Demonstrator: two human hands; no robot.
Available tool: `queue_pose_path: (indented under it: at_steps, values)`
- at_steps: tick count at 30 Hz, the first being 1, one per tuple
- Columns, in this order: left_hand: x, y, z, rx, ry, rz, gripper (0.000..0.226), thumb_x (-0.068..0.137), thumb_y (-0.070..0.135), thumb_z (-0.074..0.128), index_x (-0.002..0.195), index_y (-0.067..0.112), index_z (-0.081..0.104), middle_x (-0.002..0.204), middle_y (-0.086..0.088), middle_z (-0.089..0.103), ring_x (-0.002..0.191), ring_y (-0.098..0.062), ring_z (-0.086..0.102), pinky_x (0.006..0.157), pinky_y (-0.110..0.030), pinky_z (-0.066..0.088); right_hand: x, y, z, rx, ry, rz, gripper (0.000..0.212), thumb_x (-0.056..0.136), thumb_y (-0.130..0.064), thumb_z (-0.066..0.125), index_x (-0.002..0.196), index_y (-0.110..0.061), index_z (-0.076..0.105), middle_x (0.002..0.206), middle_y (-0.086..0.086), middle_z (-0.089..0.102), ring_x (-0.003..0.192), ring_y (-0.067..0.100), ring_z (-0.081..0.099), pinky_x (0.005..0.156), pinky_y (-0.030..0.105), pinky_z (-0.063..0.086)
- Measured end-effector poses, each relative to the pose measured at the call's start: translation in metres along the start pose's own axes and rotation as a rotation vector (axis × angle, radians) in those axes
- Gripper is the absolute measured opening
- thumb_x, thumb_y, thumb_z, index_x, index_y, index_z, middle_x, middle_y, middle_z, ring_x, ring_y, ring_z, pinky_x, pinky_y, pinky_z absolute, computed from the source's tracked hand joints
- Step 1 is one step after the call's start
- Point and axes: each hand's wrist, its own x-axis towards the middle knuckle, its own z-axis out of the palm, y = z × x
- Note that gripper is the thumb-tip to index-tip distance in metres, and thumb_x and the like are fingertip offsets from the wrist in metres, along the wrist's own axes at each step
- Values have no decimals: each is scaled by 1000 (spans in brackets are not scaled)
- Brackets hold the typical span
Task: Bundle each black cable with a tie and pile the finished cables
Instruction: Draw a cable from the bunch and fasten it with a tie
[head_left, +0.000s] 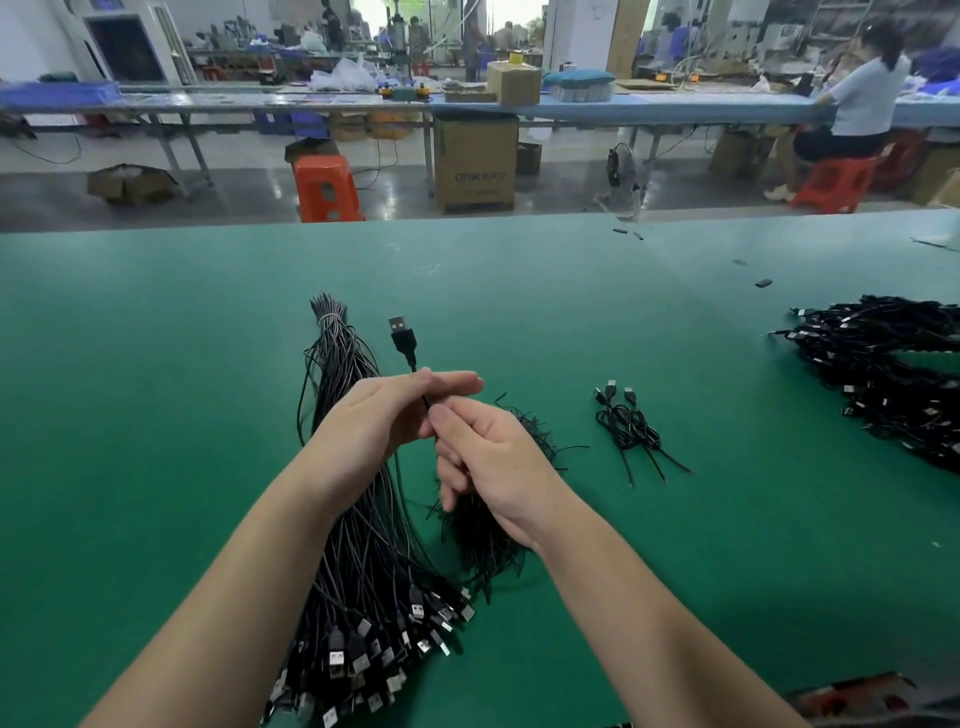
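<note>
We are holding one black cable (415, 366) over the green bench (156, 338). Left hand (387, 415) is pinching it just below the USB plug (402, 335), which is pointing up and away from us. Right hand (485, 462), fingers curled, is pinching the same cable just beneath. Its long axis is running near-vertical, down toward the loose bunch (363, 545). Thin, matte, uncoiled. Ties (483, 535) are lying under the right hand; two finished cables (628, 426) further right.

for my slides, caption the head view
Both hands hold one black cable above the loose cables on a green table.
</note>
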Motion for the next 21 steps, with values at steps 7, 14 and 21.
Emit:
queue_pose_path:
  at_steps: [7, 14, 21]
  values:
    - [2, -5, -5, 34, -32, 29, 45, 100, 41, 40, 124, 20, 71, 128, -6, 69, 126, -23, 60, 96, -22, 49, -7, 0, -4, 51, -44, 104, 32, 104, -32, 50, 77, -24, 67, 58, -4, 31, 43, 9, 26, 38, 20, 29]
    - [7, 28, -13, -897, 21, 147, 35, 89, 20, 50, 94, -2, 77, 99, -21, 75, 75, -22, 74, 63, -30, 60, -19, 31, -11, 576, -250, 345, 43, 104, -42, 48, 66, -20, 47, 53, -8, 29, 40, 6, 26, 34, 17, 26]
    - [-20, 24, -14, -58, -605, -352, 49, 98, 31, 47, 99, -12, 70, 96, -33, 71, 69, -35, 73, 58, -33, 59, -17, 33, -32, 898, -209, 360, 30, 96, -34, 55, 70, -20, 55, 51, -10, 25, 39, 7, 16, 32, 18, 16]
